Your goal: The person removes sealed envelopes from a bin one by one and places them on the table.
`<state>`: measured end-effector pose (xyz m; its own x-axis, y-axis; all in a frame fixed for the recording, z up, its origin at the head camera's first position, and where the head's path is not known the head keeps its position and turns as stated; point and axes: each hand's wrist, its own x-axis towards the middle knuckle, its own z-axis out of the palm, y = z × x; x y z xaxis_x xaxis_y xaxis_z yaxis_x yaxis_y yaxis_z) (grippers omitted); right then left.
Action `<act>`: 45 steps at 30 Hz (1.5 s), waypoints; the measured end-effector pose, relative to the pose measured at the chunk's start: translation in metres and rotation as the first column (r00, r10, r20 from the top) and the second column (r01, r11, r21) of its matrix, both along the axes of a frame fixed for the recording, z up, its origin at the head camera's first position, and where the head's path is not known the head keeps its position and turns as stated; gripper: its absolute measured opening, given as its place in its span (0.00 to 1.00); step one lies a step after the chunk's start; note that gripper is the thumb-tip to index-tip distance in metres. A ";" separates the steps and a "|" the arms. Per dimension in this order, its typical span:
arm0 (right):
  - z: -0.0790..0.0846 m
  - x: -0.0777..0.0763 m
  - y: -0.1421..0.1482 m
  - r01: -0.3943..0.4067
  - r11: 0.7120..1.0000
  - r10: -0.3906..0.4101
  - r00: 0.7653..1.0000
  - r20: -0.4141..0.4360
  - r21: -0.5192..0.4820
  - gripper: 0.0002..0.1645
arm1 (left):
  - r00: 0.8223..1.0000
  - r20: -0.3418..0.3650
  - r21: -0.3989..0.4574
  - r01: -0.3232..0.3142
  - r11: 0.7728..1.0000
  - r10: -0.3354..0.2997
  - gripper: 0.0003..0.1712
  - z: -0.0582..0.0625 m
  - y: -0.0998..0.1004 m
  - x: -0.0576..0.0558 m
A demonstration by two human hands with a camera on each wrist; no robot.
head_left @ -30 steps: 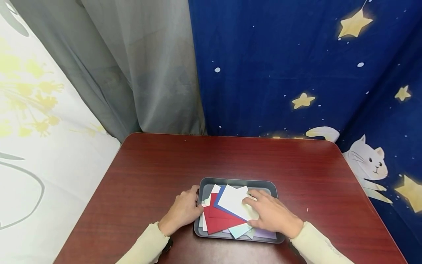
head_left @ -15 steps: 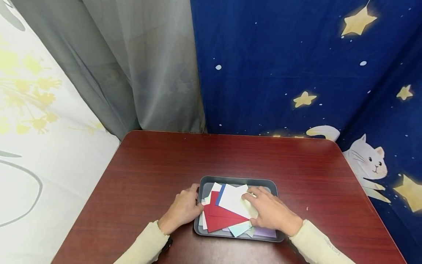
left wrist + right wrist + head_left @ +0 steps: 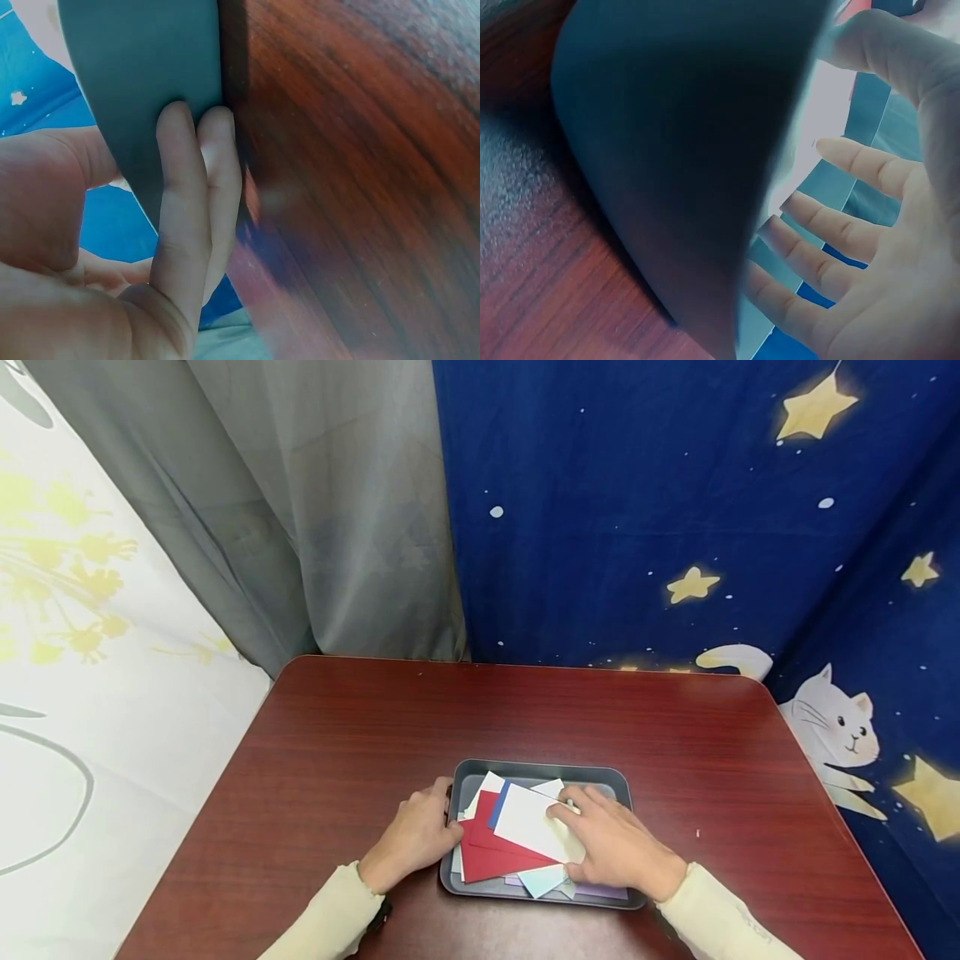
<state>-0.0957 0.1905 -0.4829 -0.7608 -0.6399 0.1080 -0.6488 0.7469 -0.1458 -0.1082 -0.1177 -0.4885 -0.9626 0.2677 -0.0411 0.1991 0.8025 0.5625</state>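
Note:
A shallow grey tray (image 3: 540,768) near the table's front edge holds a loose pile of coloured paper cards. My left hand (image 3: 415,835) grips its left side; in the left wrist view two fingers (image 3: 184,195) press the outer wall and the thumb reaches over the rim. On top lies a white card (image 3: 528,822), over a blue card (image 3: 497,808) and a red card (image 3: 495,860). My right hand (image 3: 618,843) pinches the white card at its right end, thumb at the near corner, fingers at the far edge. Its palm hides the tray's right part.
Pale blue (image 3: 542,882) and purple cards (image 3: 600,891) lie beneath in the tray. The dark red wooden table (image 3: 360,735) extends around it. Grey curtain (image 3: 367,527) and blue star-patterned curtain (image 3: 585,552) hang behind.
The white card has slid slightly down and left with the red card beneath, uncovering more of another white card behind. My right hand shifts slightly with it; my left hand stays on the tray.

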 end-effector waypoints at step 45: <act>0.001 -0.003 -0.011 0.022 0.997 -0.017 0.998 0.062 -0.074 0.32 | 1.000 0.016 -0.007 0.010 1.000 -0.010 0.33 -0.002 -0.001 -0.004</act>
<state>-0.0990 0.1790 -0.4820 -0.7796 -0.6169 0.1077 -0.6225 0.7449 -0.2401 -0.1123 -0.1192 -0.4902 -0.9591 0.2772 -0.0578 0.1987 0.8041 0.5603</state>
